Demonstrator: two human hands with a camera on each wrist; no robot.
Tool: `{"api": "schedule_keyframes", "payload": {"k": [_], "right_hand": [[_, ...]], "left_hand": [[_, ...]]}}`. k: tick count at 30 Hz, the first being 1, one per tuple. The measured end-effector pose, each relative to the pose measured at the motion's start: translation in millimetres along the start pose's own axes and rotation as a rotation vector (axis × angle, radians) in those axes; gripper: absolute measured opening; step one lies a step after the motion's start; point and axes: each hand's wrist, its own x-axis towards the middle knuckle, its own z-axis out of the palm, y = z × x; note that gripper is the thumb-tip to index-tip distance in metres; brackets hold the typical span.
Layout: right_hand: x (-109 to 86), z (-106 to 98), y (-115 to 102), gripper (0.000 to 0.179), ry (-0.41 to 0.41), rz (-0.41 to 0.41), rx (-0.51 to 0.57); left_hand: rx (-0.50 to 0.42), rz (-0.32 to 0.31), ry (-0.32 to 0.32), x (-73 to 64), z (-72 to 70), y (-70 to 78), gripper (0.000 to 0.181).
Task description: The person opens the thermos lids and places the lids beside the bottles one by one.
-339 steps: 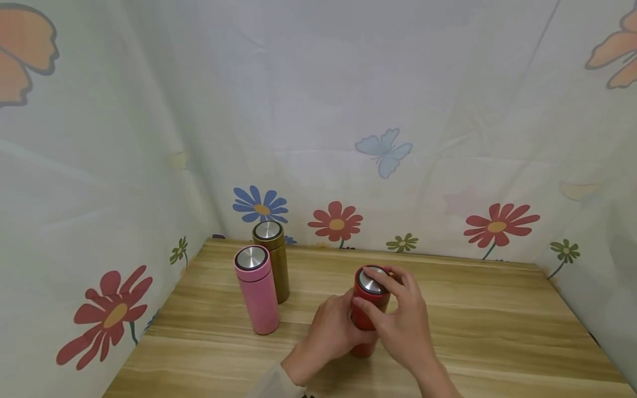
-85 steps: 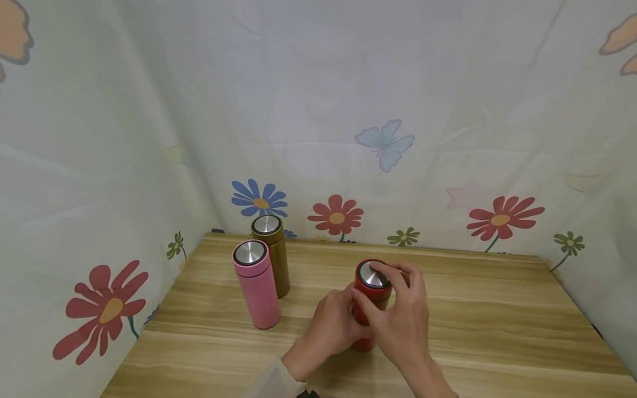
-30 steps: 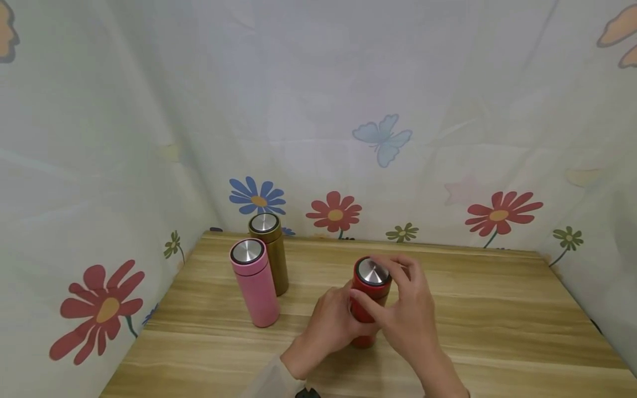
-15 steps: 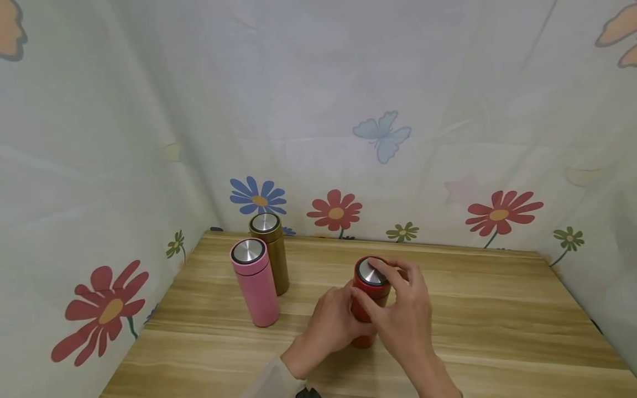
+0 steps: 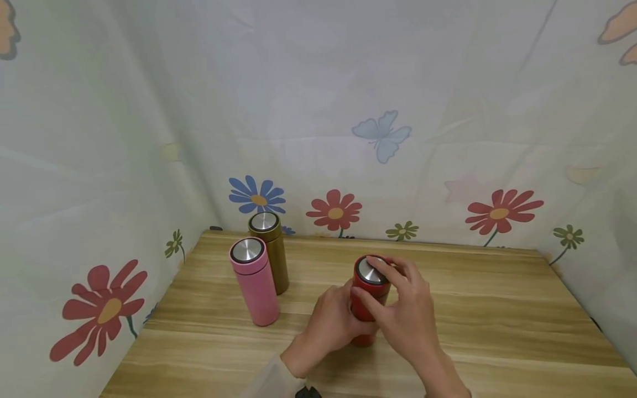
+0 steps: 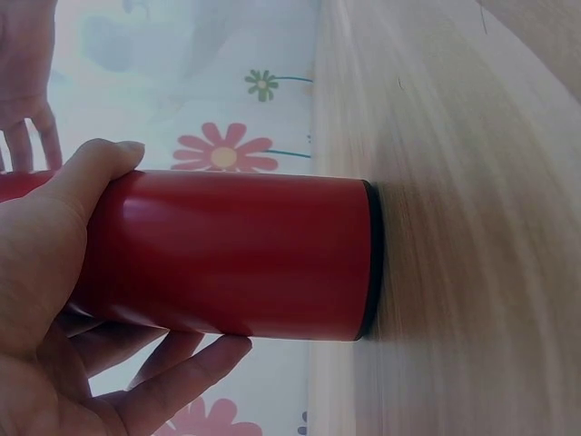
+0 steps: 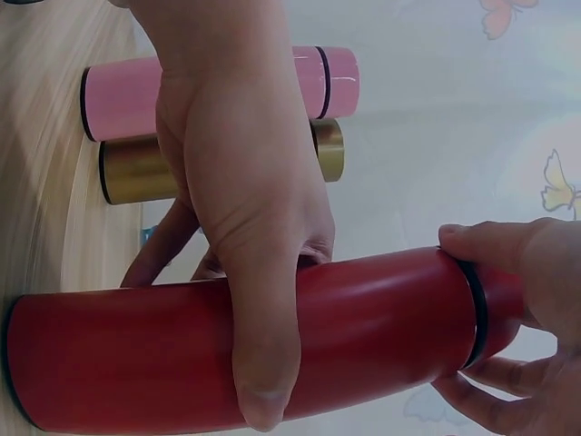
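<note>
A red thermos bottle (image 5: 370, 298) stands upright on the wooden table, its base flat on the surface in the left wrist view. My left hand (image 5: 333, 320) grips its body, thumb on one side and fingers round the other, as the right wrist view shows. My right hand (image 5: 410, 315) holds the lid (image 5: 370, 271) from above, thumb on the near side and a fingertip on the silver top. In the right wrist view the dark seam (image 7: 474, 313) under the lid shows between the two hands. Some right fingers are hidden behind the lid.
To the left of my hands a pink thermos (image 5: 256, 287) stands upright. Close behind it is a gold thermos (image 5: 278, 260), partly hidden. The wooden table (image 5: 497, 315) ends against a flowered cloth (image 5: 423, 182) at the back and sides.
My right fingers have shifted slightly on the lid, the index fingertip now further onto its top than a second ago. The left hand and all bottles stay in place; the head view tilted down slightly.
</note>
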Motion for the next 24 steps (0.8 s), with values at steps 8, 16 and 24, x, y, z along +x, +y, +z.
{"api": "schedule_keyframes", "payload": {"k": [8,16,24], "right_hand": [[1.6,-4.0,4.3,0.057,-0.064,-0.002,0.038],[4.6,-8.7,4.3,0.056,-0.109,-0.018,0.059],[3.7,-7.4,7.8,0.055,-0.099,-0.054,0.083]], "left_hand": [[-0.006,-0.004,-0.014,0.0,-0.7,0.0,0.076],[0.021,0.021,0.003,1.1,-4.2,3.7,0.074],[0.052,0.069,0.026,0.1,-2.3,0.9,0.072]]}}
